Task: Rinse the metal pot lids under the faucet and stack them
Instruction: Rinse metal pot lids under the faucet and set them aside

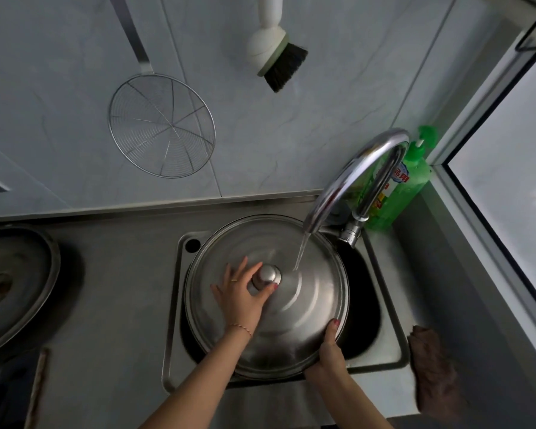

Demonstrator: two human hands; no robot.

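Your left hand pinches the lid knob; your right hand grips the rim, steadying the pot lid. Faucet water lands beside the knob.

Silver lid, green soap bottle, brown cloth, white brush with black bristles, grey veined tiles.

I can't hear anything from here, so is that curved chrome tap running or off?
Running. A thin stream of water falls from the curved chrome faucet and lands on the large round metal lid, just beside its knob.
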